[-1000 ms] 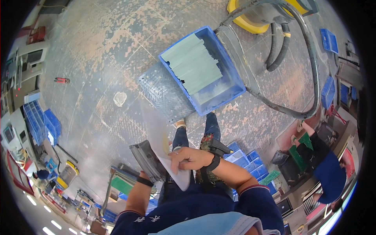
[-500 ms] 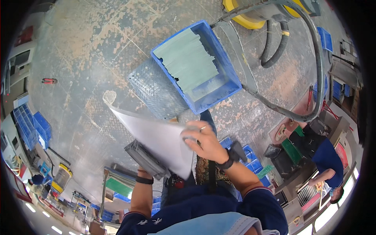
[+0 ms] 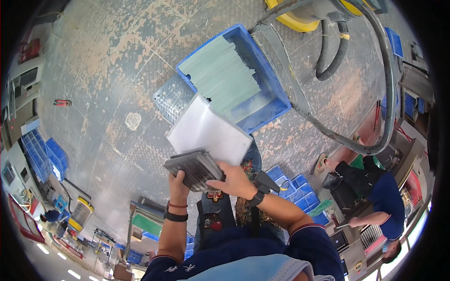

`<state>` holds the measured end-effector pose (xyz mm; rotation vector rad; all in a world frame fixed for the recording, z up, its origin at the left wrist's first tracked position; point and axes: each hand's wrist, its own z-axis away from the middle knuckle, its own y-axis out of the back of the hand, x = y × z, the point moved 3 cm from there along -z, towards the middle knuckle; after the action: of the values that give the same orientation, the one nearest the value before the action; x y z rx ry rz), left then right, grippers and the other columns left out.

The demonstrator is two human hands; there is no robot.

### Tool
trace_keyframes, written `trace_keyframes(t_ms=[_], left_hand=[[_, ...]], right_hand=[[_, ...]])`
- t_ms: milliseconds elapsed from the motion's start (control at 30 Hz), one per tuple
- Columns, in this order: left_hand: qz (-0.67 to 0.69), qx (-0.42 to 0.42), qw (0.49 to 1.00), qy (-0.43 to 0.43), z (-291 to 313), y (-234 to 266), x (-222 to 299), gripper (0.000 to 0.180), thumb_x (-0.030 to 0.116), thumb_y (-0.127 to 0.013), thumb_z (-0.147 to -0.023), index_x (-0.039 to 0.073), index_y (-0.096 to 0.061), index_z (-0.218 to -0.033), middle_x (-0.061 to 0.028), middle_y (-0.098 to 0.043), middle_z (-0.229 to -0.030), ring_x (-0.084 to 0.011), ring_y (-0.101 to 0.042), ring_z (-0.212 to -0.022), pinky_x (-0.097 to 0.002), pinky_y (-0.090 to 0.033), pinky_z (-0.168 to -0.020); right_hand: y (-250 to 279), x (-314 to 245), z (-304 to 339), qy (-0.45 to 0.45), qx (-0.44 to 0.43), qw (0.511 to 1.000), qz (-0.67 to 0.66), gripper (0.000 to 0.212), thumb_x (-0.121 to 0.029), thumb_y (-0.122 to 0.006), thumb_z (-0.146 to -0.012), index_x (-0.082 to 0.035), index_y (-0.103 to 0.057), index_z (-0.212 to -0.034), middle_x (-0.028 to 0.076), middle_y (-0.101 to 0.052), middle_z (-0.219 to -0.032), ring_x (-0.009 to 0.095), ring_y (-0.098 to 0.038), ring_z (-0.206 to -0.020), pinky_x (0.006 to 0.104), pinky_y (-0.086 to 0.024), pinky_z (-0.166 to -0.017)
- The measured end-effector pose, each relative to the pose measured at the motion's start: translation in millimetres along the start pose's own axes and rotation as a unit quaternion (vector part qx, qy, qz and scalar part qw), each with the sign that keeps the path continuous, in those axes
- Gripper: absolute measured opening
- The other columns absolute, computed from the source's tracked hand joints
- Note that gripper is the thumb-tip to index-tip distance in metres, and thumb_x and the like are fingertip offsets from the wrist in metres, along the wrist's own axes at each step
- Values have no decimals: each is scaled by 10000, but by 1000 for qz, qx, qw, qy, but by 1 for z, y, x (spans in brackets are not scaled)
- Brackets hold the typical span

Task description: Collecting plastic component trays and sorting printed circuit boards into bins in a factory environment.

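A stack of thin dark grey plates [image 3: 196, 169] is held between my two hands, tilted and fanned slightly at its edges. My left hand [image 3: 178, 186] grips its left lower corner, thumb on top. My right hand [image 3: 236, 181] closes on its right side. Just beyond the stack lies a creased white sheet [image 3: 213, 133], partly under the plates, its far corner by the near edge of a blue bin [image 3: 265, 119]. What supports the sheet is hidden. Inside the bin, grey-green sheets [image 3: 220, 70] form a ragged-edged layer.
A dark textured plate [image 3: 173, 98] lies beside the bin. A bent metal tube frame [image 3: 337, 136] curves on the right, near a yellow machine with a hose [image 3: 335, 61]. Red-handled pliers [image 3: 62, 102] lie on the left floor. A co-worker [image 3: 389, 196] is at the right.
The right hand has let go of the white sheet and now grips the stack of plates. The sheet has swung right and down toward the bin. The stack has been lifted away from my body.
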<state>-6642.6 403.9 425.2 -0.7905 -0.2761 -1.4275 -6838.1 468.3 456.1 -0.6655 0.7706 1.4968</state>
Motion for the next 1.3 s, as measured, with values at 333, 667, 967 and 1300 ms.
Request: trace_keyframes(t_ms=[333, 667, 967, 1300], left_hand=[[-115, 179, 971, -107, 7, 45, 28, 330, 174, -479, -906, -79, -457, -1117, -163, -538, -1011, -253, -571, -938, -375, -438, -912], [-139, 258, 951, -95, 33, 66, 20, 327, 151, -481, -901, -109, -451, -1096, -166, -499, -1052, -252, -563, -944, -371, -452, -900], [-145, 265, 950, -80, 48, 85, 7, 328, 161, -516, -885, -84, -471, -1097, -158, -499, -1078, -247, -564, -952, -359, -458, -899], [-173, 215, 959, -68, 47, 73, -5, 349, 183, -506, -893, -77, -467, -1122, -141, -542, -1057, -219, -578, -921, -351, -455, -894]], right_hand=[[151, 79, -22, -97, 280, 918, 265, 459, -381, -674, -705, -8, -506, -912, 218, -588, -675, 389, -588, -644, 433, -453, -563], [209, 160, -141, -216, 259, 866, 369, 428, -324, -613, -765, 22, -487, -985, 251, -612, -823, 398, -604, -772, 456, -481, -673], [205, 217, -218, -158, 295, 867, 368, 373, -266, -635, -756, 11, -502, -969, 239, -619, -819, 406, -607, -764, 467, -483, -675], [195, 238, -187, -46, 415, 835, 358, 446, -211, -628, -758, -10, -489, -1131, 212, -520, -1093, 367, -501, -1021, 414, -427, -865]])
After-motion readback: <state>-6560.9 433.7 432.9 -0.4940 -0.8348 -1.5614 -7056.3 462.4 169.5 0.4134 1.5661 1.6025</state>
